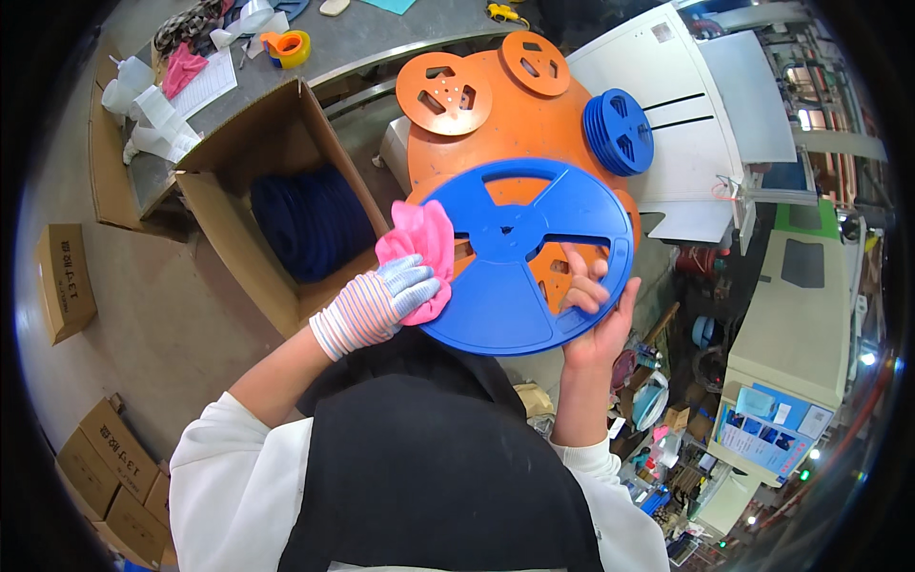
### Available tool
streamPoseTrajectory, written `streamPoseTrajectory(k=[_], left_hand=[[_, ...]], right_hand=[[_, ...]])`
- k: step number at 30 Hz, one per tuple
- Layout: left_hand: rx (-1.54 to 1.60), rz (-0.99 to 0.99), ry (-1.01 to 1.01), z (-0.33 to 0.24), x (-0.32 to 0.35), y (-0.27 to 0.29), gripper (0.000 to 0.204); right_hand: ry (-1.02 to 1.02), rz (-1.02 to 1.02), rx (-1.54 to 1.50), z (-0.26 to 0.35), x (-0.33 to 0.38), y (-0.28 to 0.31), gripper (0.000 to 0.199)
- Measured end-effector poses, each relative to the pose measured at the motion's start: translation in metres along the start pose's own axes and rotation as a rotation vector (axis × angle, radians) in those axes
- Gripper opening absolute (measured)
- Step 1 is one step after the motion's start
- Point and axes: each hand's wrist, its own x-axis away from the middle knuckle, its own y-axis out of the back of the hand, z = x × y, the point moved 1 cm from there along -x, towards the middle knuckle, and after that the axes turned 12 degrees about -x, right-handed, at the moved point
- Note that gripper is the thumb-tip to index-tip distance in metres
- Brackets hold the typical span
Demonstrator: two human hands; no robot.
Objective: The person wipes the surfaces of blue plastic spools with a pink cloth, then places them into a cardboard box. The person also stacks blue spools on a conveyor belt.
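Observation:
A large blue plastic reel with wide cut-out windows is held up in front of me, tilted, its flat face toward me. My left hand, in a striped knit glove, is closed on a bunched pink cloth and presses it to the reel's left rim. Bare, my right hand grips the reel at its lower right, with fingers showing through a window and the thumb at the outer edge. Behind the reel is an orange round table, partly hidden by it.
An open cardboard box at the left contains several dark blue reels. Orange discs and a stack of blue reels sit on the orange table. Beyond stands a grey workbench with tape. Closed cartons lie lower left.

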Motion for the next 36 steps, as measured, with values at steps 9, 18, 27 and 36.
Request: streamPoseTrajectory(k=[9,18,27,36], left_hand=[[1.718,-0.264,0.834,-0.011,0.019,-0.005,0.067],[1.928,-0.324,0.846,-0.004,0.028,-0.009,0.077],[1.990,-0.309,0.838,-0.001,0.034,-0.016,0.078],[1.962,-0.344,0.858,-0.001,0.044,-0.014,0.081]], right_hand=[[0.761,-0.183,1.541,0.039,0.006,0.027,0.043],[0.397,-0.257,0.980,0.008,0.019,0.030,0.060],[0.374,-0.177,0.923,0.001,0.020,0.024,0.064],[0.365,-0.180,0.878,-0.006,0.019,0.029,0.064]])
